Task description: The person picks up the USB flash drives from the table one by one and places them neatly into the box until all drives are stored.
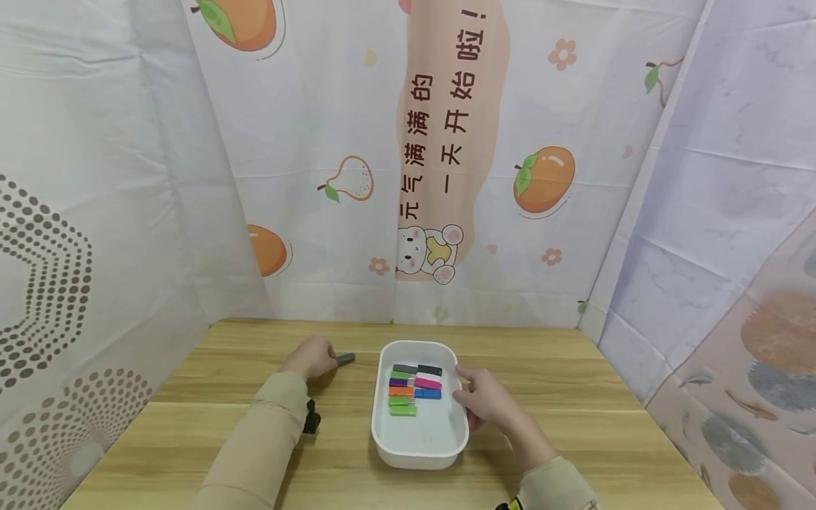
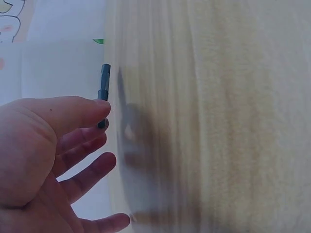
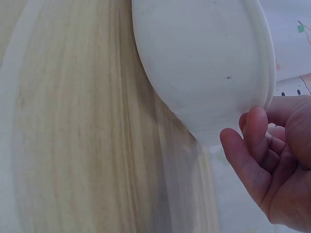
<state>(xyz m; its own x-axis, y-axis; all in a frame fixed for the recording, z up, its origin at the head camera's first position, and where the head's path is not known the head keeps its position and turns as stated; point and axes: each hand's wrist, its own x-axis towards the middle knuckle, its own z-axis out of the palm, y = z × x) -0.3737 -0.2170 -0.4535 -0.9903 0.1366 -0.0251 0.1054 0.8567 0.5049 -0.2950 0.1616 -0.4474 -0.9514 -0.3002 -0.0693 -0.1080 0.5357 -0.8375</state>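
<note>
My left hand (image 1: 314,356) pinches a dark grey USB flash drive (image 1: 345,359) between thumb and fingertips, left of the tray and close over the table. In the left wrist view the drive (image 2: 105,77) stands upright above the thumb tip, and the other fingers are spread apart. My right hand (image 1: 486,398) grips the right rim of a white plastic tray (image 1: 423,435), thumb at the rim and fingers against the outer wall (image 3: 209,63). Several USB flash drives lie in two columns inside, among them a black one (image 1: 430,370), a blue one (image 1: 428,394) and an orange one (image 1: 401,391).
The wooden table (image 1: 548,439) carries the tray near its middle. Behind it hangs a printed white curtain (image 1: 306,248), and further cloths close off the left and right sides. A black band (image 1: 312,416) is on the left wrist.
</note>
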